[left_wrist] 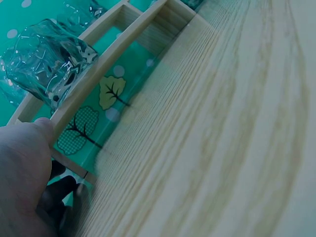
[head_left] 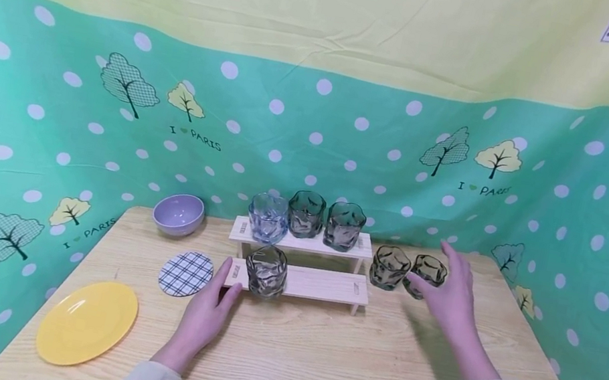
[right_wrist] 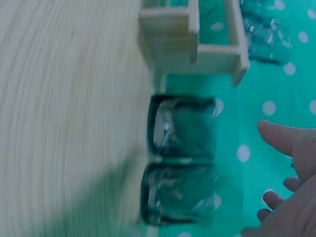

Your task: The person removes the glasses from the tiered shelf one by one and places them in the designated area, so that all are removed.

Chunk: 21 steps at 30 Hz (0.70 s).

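Note:
My left hand (head_left: 205,315) grips the left end of the lower step of a two-tier wooden rack (head_left: 324,286). In the left wrist view the thumb lies at the step's edge, with the other fingers lower, near its leg. A grey-tinted glass (head_left: 267,273) stands on that step, close beside the hand. On the upper step are a bluish glass (head_left: 268,219) and two dark glasses (head_left: 306,215). My right hand (head_left: 453,298) is spread, thumb apart from the fingers, beside the rightmost brownish glass (head_left: 425,276). The right wrist view shows it apart from both table glasses (right_wrist: 182,128).
A second brownish glass (head_left: 390,268) stands between the rack and the rightmost one. On the left are a purple bowl (head_left: 178,215), a checked round coaster (head_left: 186,274) and a yellow plate (head_left: 87,325). A green dotted cloth (head_left: 315,131) hangs behind the wooden table (head_left: 345,374).

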Available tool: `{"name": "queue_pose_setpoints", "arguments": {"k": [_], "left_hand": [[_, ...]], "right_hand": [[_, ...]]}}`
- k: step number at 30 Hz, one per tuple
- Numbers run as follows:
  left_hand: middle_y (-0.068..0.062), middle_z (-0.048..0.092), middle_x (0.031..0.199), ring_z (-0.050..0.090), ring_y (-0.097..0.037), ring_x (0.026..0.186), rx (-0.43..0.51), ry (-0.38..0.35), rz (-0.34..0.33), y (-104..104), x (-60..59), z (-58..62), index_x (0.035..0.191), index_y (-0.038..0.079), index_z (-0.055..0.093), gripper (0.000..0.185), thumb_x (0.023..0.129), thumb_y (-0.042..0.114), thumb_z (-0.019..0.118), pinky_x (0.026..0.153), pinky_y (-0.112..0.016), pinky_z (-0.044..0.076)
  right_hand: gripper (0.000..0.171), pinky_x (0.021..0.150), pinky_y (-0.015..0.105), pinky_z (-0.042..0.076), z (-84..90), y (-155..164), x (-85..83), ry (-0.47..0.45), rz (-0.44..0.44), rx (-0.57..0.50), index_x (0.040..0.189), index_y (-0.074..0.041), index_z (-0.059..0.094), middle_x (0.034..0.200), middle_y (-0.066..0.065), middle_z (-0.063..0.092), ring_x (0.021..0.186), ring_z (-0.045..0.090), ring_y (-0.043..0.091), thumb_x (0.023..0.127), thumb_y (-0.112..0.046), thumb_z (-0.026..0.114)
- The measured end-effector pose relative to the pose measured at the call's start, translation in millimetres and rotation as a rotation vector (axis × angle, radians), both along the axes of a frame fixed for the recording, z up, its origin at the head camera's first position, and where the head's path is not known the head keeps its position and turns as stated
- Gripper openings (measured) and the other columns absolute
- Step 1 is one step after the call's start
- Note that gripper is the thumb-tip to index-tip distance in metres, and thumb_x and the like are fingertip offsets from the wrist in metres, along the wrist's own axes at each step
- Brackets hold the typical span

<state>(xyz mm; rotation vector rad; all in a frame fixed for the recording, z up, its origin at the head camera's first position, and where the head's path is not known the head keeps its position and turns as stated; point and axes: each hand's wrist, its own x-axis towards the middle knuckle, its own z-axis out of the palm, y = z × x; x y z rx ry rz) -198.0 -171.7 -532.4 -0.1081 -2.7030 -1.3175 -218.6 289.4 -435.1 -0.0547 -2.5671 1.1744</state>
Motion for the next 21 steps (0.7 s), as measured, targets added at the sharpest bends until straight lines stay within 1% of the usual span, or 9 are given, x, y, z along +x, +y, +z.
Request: {"name": "queue_pose_setpoints", "arguments": {"k": [3,6,12,17,21], "left_hand": [[-0.020,0.033,0.176,0.035,-0.044,0.160,0.002,0.001,0.000,-0.1,0.0,0.4,0.176,0.009,0.026,0.070,0.118,0.033,0.056,0.132,-0.060,0.028],[-0.020,0.034,0.176,0.035,-0.044,0.160,0.004,0.004,-0.003,-0.3,0.0,0.6,0.176,0.009,0.026,0.070,0.118,0.032,0.056,0.132,-0.060,0.028],[-0.021,0.034,0.176,0.036,-0.044,0.160,0.006,0.011,-0.004,-0.5,-0.3,0.3,0.176,0.008,0.027,0.070,0.117,0.032,0.057,0.132,-0.059,0.028],[-0.020,0.034,0.176,0.036,-0.043,0.160,0.007,0.010,-0.005,0.0,0.1,0.4,0.176,0.009,0.027,0.070,0.118,0.032,0.057,0.132,-0.059,0.028],[-0.020,0.033,0.176,0.035,-0.042,0.160,0.007,0.005,-0.003,0.3,1.0,0.4,0.176,0.009,0.026,0.070,0.118,0.032,0.056,0.133,-0.058,0.028]], "right_hand": [[0.106,0.123,0.081,0.026,3.3,-13.8,5.5,0.036,0.016,-0.026,0.176,-0.012,0.026,0.174,0.029,0.028,0.156,0.029,0.058,0.095,-0.028,0.091],[0.103,0.125,0.078,0.027,4.8,-26.5,9.9,0.065,0.029,-0.049,0.175,-0.012,0.029,0.173,0.027,0.032,0.156,0.033,0.055,0.095,-0.030,0.091],[0.102,0.126,0.078,0.025,8.1,-48.8,15.8,0.079,0.060,-0.096,0.175,-0.017,0.032,0.173,0.020,0.035,0.158,0.032,0.050,0.093,-0.033,0.092],[0.101,0.126,0.079,0.024,9.6,-66.6,19.8,0.074,0.103,-0.098,0.174,-0.018,0.034,0.174,0.018,0.035,0.159,0.032,0.048,0.093,-0.029,0.093],[0.100,0.126,0.078,0.025,9.5,-82.9,21.7,0.072,0.154,-0.094,0.174,-0.020,0.036,0.174,0.016,0.037,0.159,0.033,0.046,0.092,-0.031,0.093]]}}
